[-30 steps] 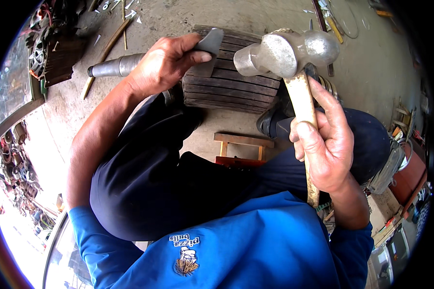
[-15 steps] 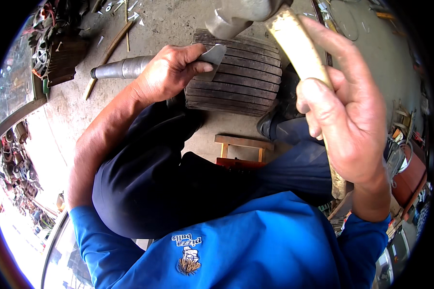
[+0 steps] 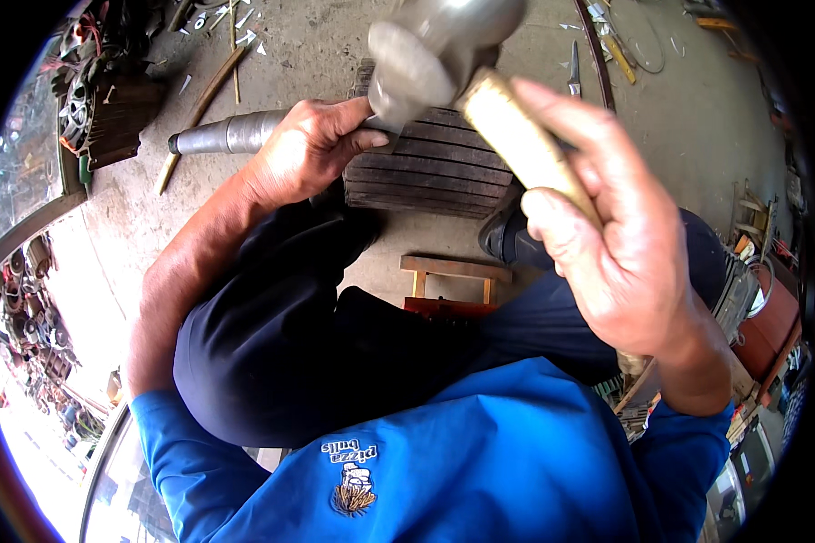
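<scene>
My right hand [image 3: 620, 235] is wrapped round the pale wooden handle of a hammer [image 3: 525, 136], its steel head blurred and tilted to the left. In my left hand [image 3: 312, 145], a small piece of grey sheet metal [image 3: 395, 132] is pinched between thumb and fingers. The hammer head overlaps most of that piece, so I cannot tell whether they touch. Behind my left hand lies a thick, stepped grey metal bar [image 3: 235, 133], sticking out to the left. Under both hands sits a dark, ridged block [image 3: 430, 176].
A small wooden stool [image 3: 453, 267] stands between my legs. On the floor lie a wooden stick [image 3: 210, 86], metal scraps and a pointed tool [image 3: 575, 71]. A dark crate of parts [image 3: 109, 118] is at the far left, with a reddish-brown box [image 3: 768, 330] at right.
The hammer has swung left and down, bringing its head over the sheet metal piece. My right hand moved left with it, while my left hand stays almost in place.
</scene>
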Motion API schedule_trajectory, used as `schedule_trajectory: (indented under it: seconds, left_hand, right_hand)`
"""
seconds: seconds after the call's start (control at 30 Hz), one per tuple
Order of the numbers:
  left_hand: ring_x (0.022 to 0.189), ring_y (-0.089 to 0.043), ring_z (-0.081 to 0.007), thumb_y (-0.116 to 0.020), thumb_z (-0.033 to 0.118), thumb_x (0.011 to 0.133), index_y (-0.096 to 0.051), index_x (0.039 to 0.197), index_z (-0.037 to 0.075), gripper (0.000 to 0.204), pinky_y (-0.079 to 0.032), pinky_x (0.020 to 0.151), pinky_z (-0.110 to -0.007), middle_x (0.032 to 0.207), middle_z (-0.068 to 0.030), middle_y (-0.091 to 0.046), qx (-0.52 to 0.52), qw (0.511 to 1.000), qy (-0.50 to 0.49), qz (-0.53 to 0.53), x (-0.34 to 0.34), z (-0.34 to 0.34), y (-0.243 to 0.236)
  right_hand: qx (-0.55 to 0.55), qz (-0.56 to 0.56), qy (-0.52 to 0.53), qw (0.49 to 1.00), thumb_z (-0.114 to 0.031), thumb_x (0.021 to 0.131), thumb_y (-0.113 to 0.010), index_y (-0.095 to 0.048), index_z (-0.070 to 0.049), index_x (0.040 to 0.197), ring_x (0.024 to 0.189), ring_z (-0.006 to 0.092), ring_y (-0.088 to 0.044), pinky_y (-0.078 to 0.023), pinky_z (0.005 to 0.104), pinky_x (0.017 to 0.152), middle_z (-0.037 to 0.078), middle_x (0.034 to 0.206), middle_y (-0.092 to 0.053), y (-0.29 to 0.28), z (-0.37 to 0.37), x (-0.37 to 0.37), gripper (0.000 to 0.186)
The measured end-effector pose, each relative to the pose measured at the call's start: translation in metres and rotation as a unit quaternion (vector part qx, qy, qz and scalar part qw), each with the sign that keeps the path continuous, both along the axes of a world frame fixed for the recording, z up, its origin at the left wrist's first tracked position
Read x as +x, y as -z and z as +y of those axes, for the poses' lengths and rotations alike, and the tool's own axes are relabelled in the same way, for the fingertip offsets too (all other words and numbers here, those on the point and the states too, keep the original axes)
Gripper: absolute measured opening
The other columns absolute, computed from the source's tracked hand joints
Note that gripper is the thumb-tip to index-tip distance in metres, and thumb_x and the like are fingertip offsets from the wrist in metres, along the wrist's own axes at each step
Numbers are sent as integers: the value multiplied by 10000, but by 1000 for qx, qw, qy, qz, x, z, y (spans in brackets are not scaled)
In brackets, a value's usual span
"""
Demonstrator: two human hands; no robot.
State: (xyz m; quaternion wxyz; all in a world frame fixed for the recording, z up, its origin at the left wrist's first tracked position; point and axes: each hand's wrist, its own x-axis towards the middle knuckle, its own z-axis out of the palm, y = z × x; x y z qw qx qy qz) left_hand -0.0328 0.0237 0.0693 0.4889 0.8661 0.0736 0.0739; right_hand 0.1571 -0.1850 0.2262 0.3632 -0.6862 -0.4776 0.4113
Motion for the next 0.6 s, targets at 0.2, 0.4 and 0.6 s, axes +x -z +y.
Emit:
schedule_trajectory:
  seconds: [0.2, 0.4, 0.6]
  left_hand:
    - [824, -710, -389, -700, 125, 969, -671, 1164, 34, 216, -570, 703, -433, 843, -182, -697, -13, 999, 15, -39, -1, 0, 3]
    - [831, -691, -407, -697, 85, 955, -673, 1144, 22, 201, -557, 693, -460, 870, -186, -691, 29, 997, 13, -67, -3, -2, 6]
    - [834, -696, -408, -709, 46, 918, -677, 1146, 33, 231, -575, 711, -458, 882, -186, -701, 40, 998, 25, -45, -7, -4, 2]
  right_hand:
    - [13, -19, -35, 999, -104, 1049, -592, -392, 22, 1550, 801, 47, -541, -443, 205, 711, 61, 1038, -652, 1, -7, -4, 554]
    - [92, -19, -32, 995, -106, 1037, -597, -406, 67, 1519, 1161, 199, -637, -488, 308, 974, 205, 1341, -640, 11, -13, -8, 547]
    - [90, -66, -66, 992, -99, 1018, -622, -458, 94, 1468, 1242, 300, -656, -495, 346, 1037, 235, 1388, -626, 7, -17, -8, 516]
